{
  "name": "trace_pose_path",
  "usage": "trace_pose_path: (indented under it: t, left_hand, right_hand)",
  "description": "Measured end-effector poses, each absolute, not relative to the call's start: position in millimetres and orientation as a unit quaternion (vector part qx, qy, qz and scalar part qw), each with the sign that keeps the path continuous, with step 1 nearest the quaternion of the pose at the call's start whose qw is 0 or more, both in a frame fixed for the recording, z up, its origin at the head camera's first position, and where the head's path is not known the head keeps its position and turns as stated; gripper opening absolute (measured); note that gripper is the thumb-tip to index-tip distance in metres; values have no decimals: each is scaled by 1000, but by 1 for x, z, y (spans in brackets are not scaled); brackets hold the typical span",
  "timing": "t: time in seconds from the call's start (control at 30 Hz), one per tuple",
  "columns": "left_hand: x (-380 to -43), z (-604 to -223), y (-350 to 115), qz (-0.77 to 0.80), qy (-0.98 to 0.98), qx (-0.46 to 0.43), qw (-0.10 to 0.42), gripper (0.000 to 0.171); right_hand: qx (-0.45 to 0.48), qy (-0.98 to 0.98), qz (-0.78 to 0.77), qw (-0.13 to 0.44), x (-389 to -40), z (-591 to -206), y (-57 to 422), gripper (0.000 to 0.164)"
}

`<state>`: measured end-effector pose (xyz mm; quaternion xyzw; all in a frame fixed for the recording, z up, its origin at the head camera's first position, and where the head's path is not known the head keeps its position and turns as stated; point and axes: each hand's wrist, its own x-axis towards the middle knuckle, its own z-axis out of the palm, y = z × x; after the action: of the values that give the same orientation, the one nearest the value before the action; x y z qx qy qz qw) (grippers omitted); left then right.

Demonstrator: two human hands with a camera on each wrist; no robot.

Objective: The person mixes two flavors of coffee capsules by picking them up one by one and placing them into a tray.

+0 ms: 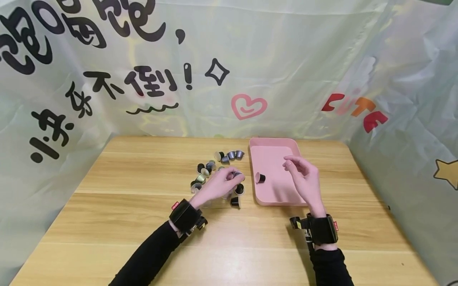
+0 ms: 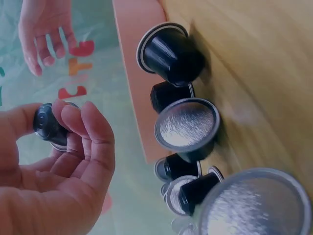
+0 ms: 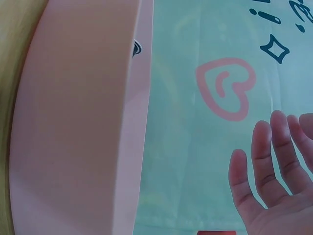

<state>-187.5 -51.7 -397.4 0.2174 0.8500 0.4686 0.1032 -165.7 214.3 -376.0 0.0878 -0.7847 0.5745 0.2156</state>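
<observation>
My left hand (image 1: 219, 183) pinches a dark coffee capsule (image 2: 49, 125) between thumb and fingers, held up above the loose capsules. Just left of the pink tray (image 1: 275, 197), a scattered group of capsules (image 2: 188, 125) lies on the table, some black, some silver or pale, with foil lids showing. One dark capsule (image 1: 260, 178) lies on its side inside the tray, near its left wall. Over the tray's right part hovers my right hand (image 1: 304, 178), fingers loosely bent and holding nothing; the right wrist view shows its fingers (image 3: 264, 166) spread apart.
Behind the table (image 1: 143, 167) hangs a pale printed cloth (image 1: 286, 51) with lettering and a heart. Several grey capsules (image 1: 231, 155) sit in a row near the tray's far left corner. Another cloth wall (image 1: 411, 119) borders the right side.
</observation>
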Motion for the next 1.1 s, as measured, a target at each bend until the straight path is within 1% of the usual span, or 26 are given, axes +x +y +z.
trace_pose_path:
  t: [0.07, 0.13, 0.4, 0.53, 0.57, 0.73, 0.8, 0.97, 1.1]
  left_hand:
    - [-194, -396, -47, 470, 848, 215, 116, 28]
    - [-201, -395, -41, 477, 842, 217, 129, 27]
    - [-224, -393, -15, 537, 795, 204, 193, 34]
    - [-234, -393, -1, 552, 785, 198, 202, 32]
    - [-236, -394, 1, 557, 781, 193, 205, 35]
    - [-241, -395, 5, 558, 791, 155, 196, 57]
    - [-239, -396, 1, 559, 792, 153, 194, 61]
    - [-229, -398, -20, 569, 786, 165, 177, 61]
    - [-217, -396, -49, 562, 798, 170, 140, 55]
  right_hand:
    - [89, -783, 577, 216, -170, -382, 217, 19]
    - [91, -783, 576, 216, -173, -386, 219, 20]
    - [100, -785, 573, 211, -174, -389, 219, 20]
    - [100, -786, 573, 209, -174, -389, 218, 20]
    - [100, -786, 572, 210, -174, -389, 218, 20]
    - [99, -786, 573, 209, -176, -390, 218, 21]
    - [96, -788, 572, 208, -175, -390, 218, 21]
    - [105, -800, 556, 200, -174, -390, 219, 21]
    - [131, -824, 522, 179, -172, -389, 219, 21]
